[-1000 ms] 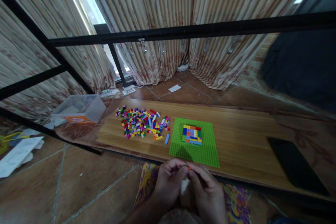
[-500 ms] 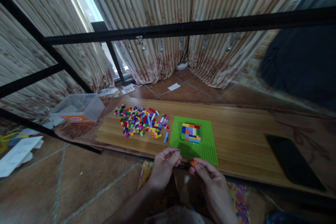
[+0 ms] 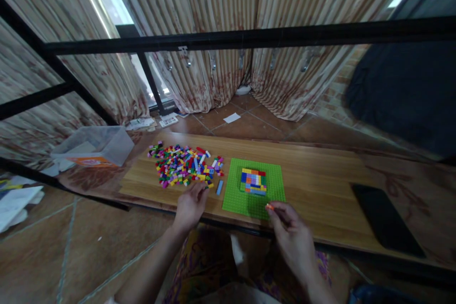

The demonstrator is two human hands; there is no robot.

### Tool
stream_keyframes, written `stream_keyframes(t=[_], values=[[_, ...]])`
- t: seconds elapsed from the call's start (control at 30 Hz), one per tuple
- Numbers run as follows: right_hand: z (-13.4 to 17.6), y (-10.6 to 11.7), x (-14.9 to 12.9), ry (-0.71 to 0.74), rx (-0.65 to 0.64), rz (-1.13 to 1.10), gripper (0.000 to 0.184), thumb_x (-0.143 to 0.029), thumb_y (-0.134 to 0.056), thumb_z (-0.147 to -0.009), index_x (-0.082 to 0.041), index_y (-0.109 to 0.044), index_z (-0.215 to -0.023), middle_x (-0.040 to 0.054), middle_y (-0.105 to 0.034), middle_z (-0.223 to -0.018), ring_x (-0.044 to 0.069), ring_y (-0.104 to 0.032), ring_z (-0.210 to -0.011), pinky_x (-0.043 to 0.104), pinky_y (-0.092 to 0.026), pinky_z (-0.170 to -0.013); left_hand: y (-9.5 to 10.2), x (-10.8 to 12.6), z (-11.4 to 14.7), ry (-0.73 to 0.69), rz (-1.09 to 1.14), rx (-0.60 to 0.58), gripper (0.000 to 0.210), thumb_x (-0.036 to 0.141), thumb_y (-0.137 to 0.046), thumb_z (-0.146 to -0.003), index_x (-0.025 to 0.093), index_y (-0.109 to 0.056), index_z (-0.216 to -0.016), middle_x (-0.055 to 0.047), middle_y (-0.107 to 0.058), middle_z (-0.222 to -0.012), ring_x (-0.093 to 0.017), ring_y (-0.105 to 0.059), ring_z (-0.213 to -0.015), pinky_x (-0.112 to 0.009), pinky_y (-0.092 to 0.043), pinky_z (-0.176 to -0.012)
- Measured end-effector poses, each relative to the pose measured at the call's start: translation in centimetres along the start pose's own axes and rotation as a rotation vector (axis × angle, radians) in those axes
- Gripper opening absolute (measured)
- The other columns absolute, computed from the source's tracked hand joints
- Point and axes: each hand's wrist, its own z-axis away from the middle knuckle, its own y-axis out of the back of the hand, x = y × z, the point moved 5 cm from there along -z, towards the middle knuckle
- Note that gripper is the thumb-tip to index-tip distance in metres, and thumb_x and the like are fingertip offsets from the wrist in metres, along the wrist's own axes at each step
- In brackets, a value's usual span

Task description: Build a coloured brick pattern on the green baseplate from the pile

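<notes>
My right hand (image 3: pixel 290 223) pinches a small orange toy brick (image 3: pixel 270 206) between thumb and fingertips, over the near right part of the green baseplate (image 3: pixel 233 202). On that plate stands a multicoloured brick build (image 3: pixel 253 180), roughly square. At the near edge of the heap of loose bricks (image 3: pixel 178 164) is my left hand (image 3: pixel 192 199), its fingers drawn together; what they hold, if anything, is hidden. A long light-blue brick (image 3: pixel 220 187) lies between the left hand and the baseplate.
All of this rests on a wooden board (image 3: pixel 313 175). A dark flat panel (image 3: pixel 386 218) lies at its right end. A clear plastic bin (image 3: pixel 117 145) stands to the left. Beyond run a black metal bar (image 3: pixel 221 42) and striped curtains (image 3: pixel 213 0).
My left hand has moved left and forward from in front of the board to the heap. The right hand, still holding the orange brick, has shifted slightly forward to the baseplate's near edge.
</notes>
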Motion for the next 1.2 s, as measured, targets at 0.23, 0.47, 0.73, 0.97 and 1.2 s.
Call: stream_keyframes(t=[0.23,0.47,0.73,0.97,1.2], values=[[-3.6,-0.1,-1.2,0.225,0.062,0.202,0.028,-0.048,-0.058,-0.086,-0.025,-0.073,-0.09,0.0059,-0.066,-0.099,0.02,-0.061,-0.094,0.036,-0.049,-0.085,0.1,-2.4,-0.9,-0.069,-0.189,0.093,0.02,0.032,-0.05,-0.094,0.021,-0.066,-0.097,-0.006,-0.069,-0.096,-0.02,-0.067,-0.088,-0.03,-0.052,-0.077],[-5.8,-2.3,0.8,0.207,0.168,0.13,0.026,-0.048,-0.066,-0.079,-0.025,-0.076,-0.084,0.0069,-0.06,-0.11,0.022,-0.056,-0.102,0.042,-0.043,-0.094,-0.3,-2.9,-0.8,-0.083,-0.171,0.151,0.019,0.032,-0.053,-0.094,0.02,-0.065,-0.102,-0.006,-0.068,-0.094,-0.018,-0.066,-0.085,-0.028,-0.052,-0.076],[-5.7,-2.8,1.9,0.183,0.24,0.135,0.025,-0.045,-0.065,-0.078,-0.023,-0.075,-0.085,0.0082,-0.058,-0.116,0.024,-0.053,-0.11,0.043,-0.039,-0.099,-0.4,-2.8,-0.8,-0.083,-0.194,0.148,0.018,0.032,-0.054,-0.093,0.02,-0.065,-0.101,-0.006,-0.068,-0.093,-0.018,-0.066,-0.083,-0.027,-0.052,-0.075],[-5.4,-2.9,1.7,0.144,0.263,0.149,0.024,-0.042,-0.063,-0.079,-0.021,-0.072,-0.084,0.0094,-0.059,-0.116,0.024,-0.054,-0.112,0.043,-0.038,-0.102,-0.4,-2.8,-0.8,-0.099,-0.18,0.16,0.017,0.03,-0.054,-0.093,0.02,-0.065,-0.1,-0.006,-0.068,-0.093,-0.018,-0.066,-0.084,-0.027,-0.052,-0.076],[-5.7,-3.0,1.5,0.126,0.267,0.132,0.032,-0.048,-0.064,-0.079,-0.02,-0.072,-0.092,0.0101,-0.061,-0.112,0.023,-0.055,-0.11,0.042,-0.039,-0.101,-0.4,-2.7,-0.8,-0.089,-0.193,0.158,0.018,0.031,-0.054,-0.093,0.02,-0.065,-0.1,-0.006,-0.068,-0.092,-0.019,-0.066,-0.086,-0.029,-0.052,-0.077]])
